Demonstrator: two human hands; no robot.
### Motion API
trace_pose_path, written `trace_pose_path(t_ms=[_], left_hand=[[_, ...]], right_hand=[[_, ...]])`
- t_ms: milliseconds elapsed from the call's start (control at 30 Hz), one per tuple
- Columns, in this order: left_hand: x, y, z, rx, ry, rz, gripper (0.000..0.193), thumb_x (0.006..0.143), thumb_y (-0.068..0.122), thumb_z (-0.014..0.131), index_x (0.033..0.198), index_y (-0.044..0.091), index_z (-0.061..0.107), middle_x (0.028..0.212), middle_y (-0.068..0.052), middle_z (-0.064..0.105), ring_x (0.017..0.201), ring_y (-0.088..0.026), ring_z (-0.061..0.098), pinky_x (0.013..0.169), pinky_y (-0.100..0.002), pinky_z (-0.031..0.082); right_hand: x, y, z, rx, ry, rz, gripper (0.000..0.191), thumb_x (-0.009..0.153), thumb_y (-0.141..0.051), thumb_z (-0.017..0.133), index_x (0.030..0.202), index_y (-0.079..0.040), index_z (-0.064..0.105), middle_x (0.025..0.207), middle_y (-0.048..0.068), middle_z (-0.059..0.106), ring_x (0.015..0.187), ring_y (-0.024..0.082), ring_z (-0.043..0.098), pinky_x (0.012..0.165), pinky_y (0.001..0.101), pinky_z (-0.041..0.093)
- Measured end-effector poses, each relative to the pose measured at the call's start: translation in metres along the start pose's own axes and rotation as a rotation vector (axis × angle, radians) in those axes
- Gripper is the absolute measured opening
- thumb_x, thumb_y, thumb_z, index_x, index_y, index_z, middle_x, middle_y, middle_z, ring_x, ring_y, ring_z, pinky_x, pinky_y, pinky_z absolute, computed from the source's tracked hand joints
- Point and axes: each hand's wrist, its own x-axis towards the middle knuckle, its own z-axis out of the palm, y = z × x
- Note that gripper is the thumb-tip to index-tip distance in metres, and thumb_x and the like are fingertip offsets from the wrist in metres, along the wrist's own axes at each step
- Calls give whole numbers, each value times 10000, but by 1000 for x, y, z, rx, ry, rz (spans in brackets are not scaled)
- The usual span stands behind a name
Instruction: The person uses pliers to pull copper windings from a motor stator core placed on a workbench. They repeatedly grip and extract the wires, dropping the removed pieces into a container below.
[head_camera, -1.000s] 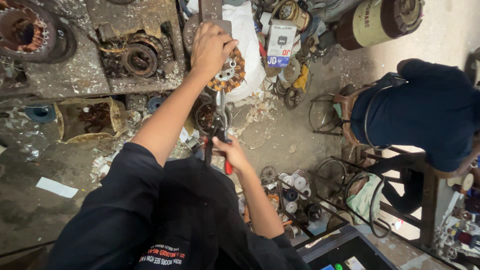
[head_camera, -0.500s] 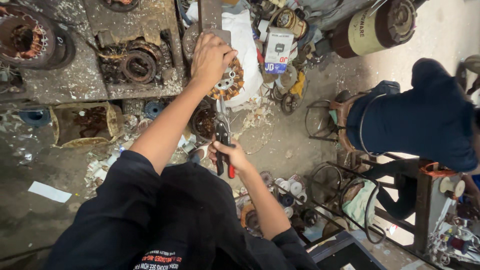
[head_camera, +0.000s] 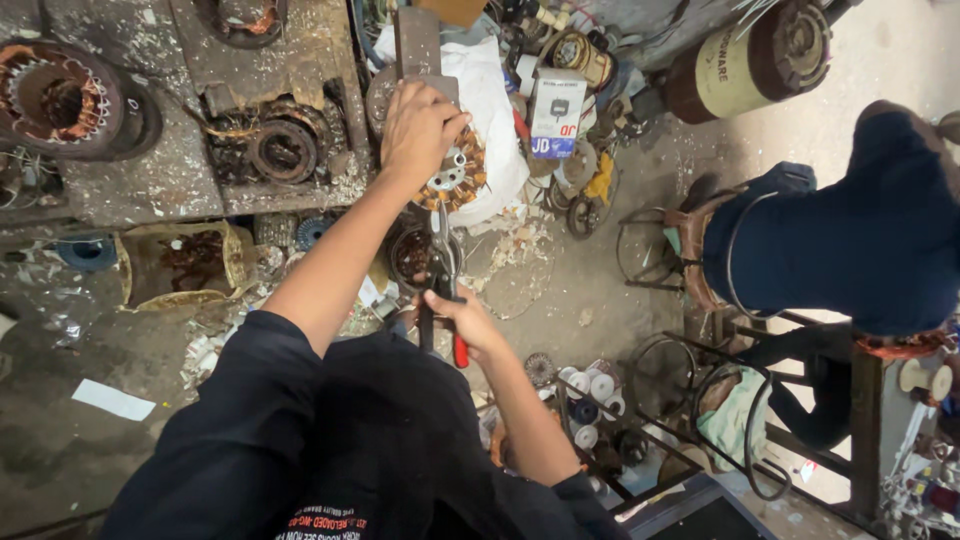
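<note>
My left hand grips a round motor stator with copper-coloured windings, held out over the workbench edge. My right hand is closed around the red and black handles of a pair of pliers, whose jaws point up at the lower edge of the stator. Both arms reach out from dark sleeves. A white cloth or bag lies just behind the stator.
A worn workbench carries several old stators and bearing housings, one large. A person in dark blue sits at the right among wire-frame stools. A cylindrical motor and a small box lie at the top.
The view has shifted a little. Both hands stay on the stator and the pliers, with the pliers' jaws still at the stator's lower edge.
</note>
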Motion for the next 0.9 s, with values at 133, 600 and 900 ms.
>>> trace_pose_path(t_ms=[133,600,900], left_hand=[[-1,1,0,-7,-18,-7,243,958,334,733,924,109,821,1013,-84,693,1144,-328,541,1192,-510,294],[2,3,-6,5,8,38,267,949,346,738,904,96,822,1002,-114,689,1128,-356,538,1119,-484,330],[2,3,-7,-4,-1,37,252,945,334,752,899,96,822,999,-104,694,1104,-338,551,1068,-465,377]], right_hand=[[6,3,4,-76,23,-151,300,965,-210,703,1214,-50,655,897,56,691,784,172,678,740,330,557],[9,16,5,-451,149,-448,268,901,-203,761,1081,-42,646,896,56,662,808,148,622,755,312,519],[1,17,0,-649,299,-386,256,926,-210,756,1021,0,644,832,49,669,773,153,626,748,304,515]])
